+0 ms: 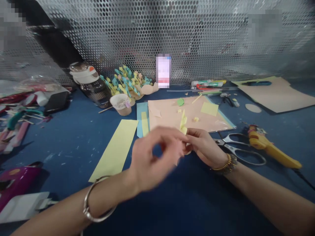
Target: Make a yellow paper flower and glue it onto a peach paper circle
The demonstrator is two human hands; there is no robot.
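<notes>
My left hand (pixel 157 159) is blurred, its thumb and fingers closed in a pinch that meets the fingertips of my right hand. What the pinch holds is too smeared to make out. My right hand (pixel 206 146) has its fingers pressed together around a small yellow paper piece (pixel 183 123), whose curled part stands up above the fingertips; the rest is hidden. Behind both hands lies a stack of pale pink paper sheets (pixel 167 109) with small yellow scraps and a green round piece (pixel 180 102) on it. A long yellow paper strip (pixel 115 149) lies left of my left hand.
Scissors (pixel 232 144) and a yellow glue gun (pixel 273 147) lie to the right. A paper cup (pixel 121 104), paper flowers (pixel 128 82) and a dark jar (pixel 92 87) stand back left. A phone (pixel 163 70) leans on the perforated metal panel (pixel 137 32). Pliers (pixel 17 119) lie left.
</notes>
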